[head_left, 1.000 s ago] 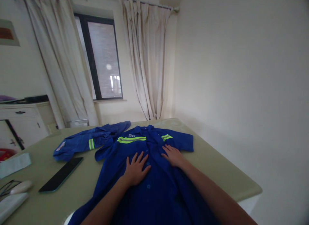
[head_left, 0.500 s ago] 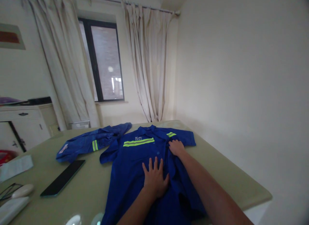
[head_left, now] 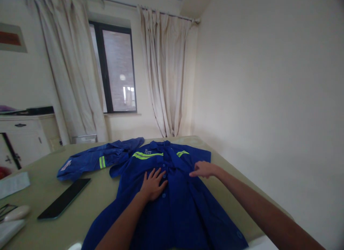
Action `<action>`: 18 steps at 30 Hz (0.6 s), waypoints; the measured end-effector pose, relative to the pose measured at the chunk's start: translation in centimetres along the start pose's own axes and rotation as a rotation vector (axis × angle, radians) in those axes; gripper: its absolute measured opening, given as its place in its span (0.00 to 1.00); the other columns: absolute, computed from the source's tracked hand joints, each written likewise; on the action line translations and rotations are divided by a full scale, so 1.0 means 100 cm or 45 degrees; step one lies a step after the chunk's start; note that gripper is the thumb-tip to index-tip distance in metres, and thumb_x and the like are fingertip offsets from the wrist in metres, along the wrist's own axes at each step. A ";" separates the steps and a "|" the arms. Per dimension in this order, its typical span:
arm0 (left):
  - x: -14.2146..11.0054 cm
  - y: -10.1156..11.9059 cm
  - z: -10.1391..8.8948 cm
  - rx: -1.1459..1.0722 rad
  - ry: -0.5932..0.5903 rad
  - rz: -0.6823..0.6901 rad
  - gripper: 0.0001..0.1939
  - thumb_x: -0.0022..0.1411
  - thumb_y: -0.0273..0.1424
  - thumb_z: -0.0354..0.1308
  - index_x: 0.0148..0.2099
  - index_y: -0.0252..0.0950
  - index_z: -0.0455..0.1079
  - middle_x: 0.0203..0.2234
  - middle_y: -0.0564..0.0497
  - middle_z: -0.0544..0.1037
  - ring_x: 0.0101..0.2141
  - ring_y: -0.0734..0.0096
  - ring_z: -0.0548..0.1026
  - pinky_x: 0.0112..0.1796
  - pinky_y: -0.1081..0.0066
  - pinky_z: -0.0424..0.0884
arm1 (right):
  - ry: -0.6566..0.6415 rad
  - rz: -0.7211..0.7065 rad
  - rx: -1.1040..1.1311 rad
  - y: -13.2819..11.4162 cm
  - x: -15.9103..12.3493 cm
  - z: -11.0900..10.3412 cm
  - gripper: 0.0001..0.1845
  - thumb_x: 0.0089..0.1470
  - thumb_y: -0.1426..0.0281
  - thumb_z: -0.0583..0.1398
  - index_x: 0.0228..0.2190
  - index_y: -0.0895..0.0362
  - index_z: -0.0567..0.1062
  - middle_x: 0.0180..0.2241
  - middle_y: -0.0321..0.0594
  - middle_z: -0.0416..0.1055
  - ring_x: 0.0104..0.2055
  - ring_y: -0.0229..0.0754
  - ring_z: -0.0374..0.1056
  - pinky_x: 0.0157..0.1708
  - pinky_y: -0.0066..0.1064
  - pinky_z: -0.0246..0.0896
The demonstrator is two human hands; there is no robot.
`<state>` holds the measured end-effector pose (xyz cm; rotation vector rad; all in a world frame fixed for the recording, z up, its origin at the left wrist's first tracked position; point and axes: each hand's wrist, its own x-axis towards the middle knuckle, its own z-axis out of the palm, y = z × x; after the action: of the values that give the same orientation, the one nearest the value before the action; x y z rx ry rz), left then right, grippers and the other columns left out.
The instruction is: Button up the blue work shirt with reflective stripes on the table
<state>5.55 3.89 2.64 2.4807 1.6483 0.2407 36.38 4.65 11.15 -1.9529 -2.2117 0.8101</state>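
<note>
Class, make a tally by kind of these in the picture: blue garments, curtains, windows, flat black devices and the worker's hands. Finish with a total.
Blue garments: 2 (shirt, bundled garment)
Curtains: 2 (left curtain, right curtain)
Windows: 1 (window)
Flat black devices: 1 (black device)
Hands: 2 (left hand, right hand)
Total: 8

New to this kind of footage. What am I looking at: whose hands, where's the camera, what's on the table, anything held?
No machine here: a person works bare-handed, filmed by one camera worn on the head, looking forward and down. The left hand lies spread on the front of a blue shirt with reflective stripes. The right hand, fingers partly curled, is at the shirt's other side; whether it grips cloth, I can't tell. The shirt lies on a greenish table. To its left are a second blue garment, a dark flat slab and a pale sheet.
</note>
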 end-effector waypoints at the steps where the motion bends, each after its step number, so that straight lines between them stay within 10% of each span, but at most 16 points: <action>1: 0.000 -0.002 0.000 -0.001 -0.003 -0.001 0.34 0.67 0.55 0.35 0.71 0.52 0.50 0.71 0.54 0.50 0.70 0.48 0.45 0.64 0.36 0.39 | -0.001 -0.019 0.009 0.010 -0.010 0.013 0.29 0.43 0.47 0.68 0.37 0.58 0.77 0.30 0.42 0.76 0.30 0.46 0.74 0.29 0.34 0.69; 6: -0.005 -0.004 0.000 0.017 -0.011 -0.014 0.35 0.66 0.55 0.39 0.71 0.51 0.50 0.71 0.52 0.51 0.69 0.47 0.46 0.64 0.35 0.39 | 0.188 -0.175 0.317 0.063 -0.055 0.071 0.27 0.41 0.58 0.70 0.43 0.55 0.75 0.34 0.38 0.78 0.36 0.47 0.73 0.34 0.33 0.67; 11: -0.029 -0.005 0.003 0.039 0.042 0.068 0.32 0.69 0.53 0.38 0.71 0.52 0.50 0.70 0.53 0.52 0.69 0.49 0.48 0.64 0.38 0.42 | 0.242 -0.067 0.654 0.095 -0.096 0.040 0.19 0.45 0.53 0.64 0.30 0.56 0.78 0.29 0.41 0.78 0.32 0.48 0.74 0.33 0.36 0.69; 15: -0.047 0.000 -0.002 0.011 0.185 0.106 0.26 0.72 0.41 0.40 0.67 0.45 0.60 0.65 0.49 0.65 0.64 0.57 0.61 0.64 0.50 0.52 | 0.418 0.000 1.097 0.050 -0.131 -0.009 0.31 0.46 0.50 0.65 0.46 0.56 0.79 0.42 0.52 0.79 0.41 0.54 0.75 0.40 0.41 0.71; 18: -0.057 0.008 -0.009 0.015 0.309 0.177 0.23 0.71 0.31 0.43 0.64 0.41 0.65 0.59 0.47 0.72 0.57 0.61 0.69 0.60 0.58 0.61 | 0.335 -0.341 1.121 -0.020 -0.159 -0.022 0.38 0.49 0.47 0.64 0.56 0.54 0.73 0.51 0.51 0.75 0.51 0.55 0.72 0.50 0.43 0.68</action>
<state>3.89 -1.60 3.37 2.6669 1.5626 0.5717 38.34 -9.77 18.32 -1.2198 -1.5108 1.1334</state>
